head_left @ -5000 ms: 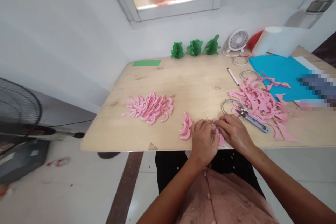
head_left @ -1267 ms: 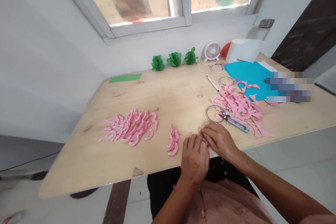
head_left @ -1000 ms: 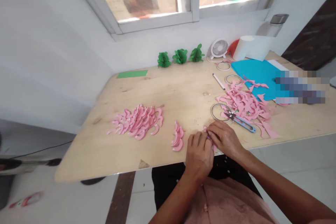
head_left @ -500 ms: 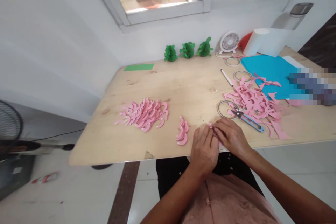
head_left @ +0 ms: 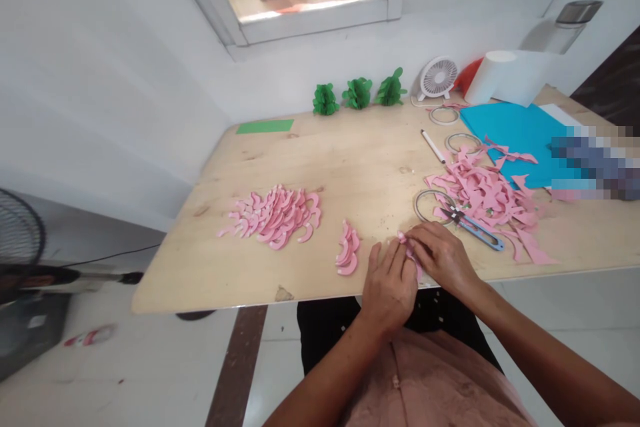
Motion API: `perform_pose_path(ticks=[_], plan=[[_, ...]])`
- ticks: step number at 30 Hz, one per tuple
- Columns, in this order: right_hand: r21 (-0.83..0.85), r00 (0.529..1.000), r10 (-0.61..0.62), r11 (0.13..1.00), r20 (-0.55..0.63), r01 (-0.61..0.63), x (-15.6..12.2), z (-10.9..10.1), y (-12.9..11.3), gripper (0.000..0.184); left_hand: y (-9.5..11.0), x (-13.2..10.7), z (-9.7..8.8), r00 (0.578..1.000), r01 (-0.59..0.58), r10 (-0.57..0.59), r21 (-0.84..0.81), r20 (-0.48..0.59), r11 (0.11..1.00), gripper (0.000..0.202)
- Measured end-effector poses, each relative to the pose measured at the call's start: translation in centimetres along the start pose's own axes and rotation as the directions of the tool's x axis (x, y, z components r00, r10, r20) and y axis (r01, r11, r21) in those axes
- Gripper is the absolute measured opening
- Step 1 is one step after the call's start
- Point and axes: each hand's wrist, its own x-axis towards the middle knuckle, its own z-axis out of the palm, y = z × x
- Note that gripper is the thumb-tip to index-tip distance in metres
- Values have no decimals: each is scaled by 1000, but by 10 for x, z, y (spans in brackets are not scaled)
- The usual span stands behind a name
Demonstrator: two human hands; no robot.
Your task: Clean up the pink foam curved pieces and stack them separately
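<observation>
At the table's front edge, my left hand [head_left: 391,283] lies with its fingers together over a small pink paper piece [head_left: 402,237], pressing it to the wood. My right hand [head_left: 441,255] pinches the same piece from the right, fingertips meeting those of the left. Most of the piece is hidden under the fingers. Just left of my hands is a small stack of curved pink paper cutouts [head_left: 348,250]. Farther left spreads a larger heap of the same curved cutouts [head_left: 278,217]. Thread snips with a blue handle [head_left: 477,232] lie right of my right hand.
Pink paper scraps [head_left: 487,190] cover the right side, with tape rings [head_left: 430,205] and a marker [head_left: 433,146] beside them. Blue sheets [head_left: 525,140] lie behind. Along the wall stand green paper shapes [head_left: 357,93], a small white fan [head_left: 438,79] and a white roll [head_left: 493,77].
My right hand has shifted very slightly, and a bit more of the pink piece shows between my hands. My left hand stays put. Nothing on the table has moved.
</observation>
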Motion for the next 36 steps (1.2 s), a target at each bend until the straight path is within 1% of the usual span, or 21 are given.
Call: perform_pose_path(ticks=[5, 9, 11, 15, 19, 22, 25, 33, 36], plan=[[-63, 994, -28, 997, 108, 35, 12, -5, 4, 21, -1, 0, 2, 999, -31, 33, 38, -36, 999, 17], [-131, 970, -81, 985, 229, 113, 27, -12, 6, 20, -2, 0, 2, 999, -34, 36, 37, -36, 999, 14], [-161, 950, -111, 973, 292, 163, 34, -16, 7, 21, -2, 1, 1, 999, -35, 36, 36, -31, 999, 13], [-185, 885, -180, 942, 430, 281, 48, -22, 6, 21, -2, 1, 1, 999, -40, 41, 42, -25, 998, 12], [-197, 826, -217, 910, 520, 364, 59, -24, 5, 18, -2, 1, 1, 999, -46, 47, 46, -22, 998, 12], [-206, 792, -229, 891, 566, 405, 64, -23, 7, 14, -1, 2, 0, 999, -47, 48, 51, -22, 998, 12], [-215, 771, -229, 878, 595, 427, 67, -21, 8, 12, -1, 2, 0, 999, -44, 46, 53, -23, 998, 12], [-259, 771, -195, 868, 607, 423, 69, -21, 6, 16, -2, 1, 1, 999, -51, 52, 60, -11, 997, 11], [-247, 754, -187, 872, 629, 423, 73, -23, 7, 15, -2, 1, 1, 999, -51, 52, 61, -6, 997, 12]])
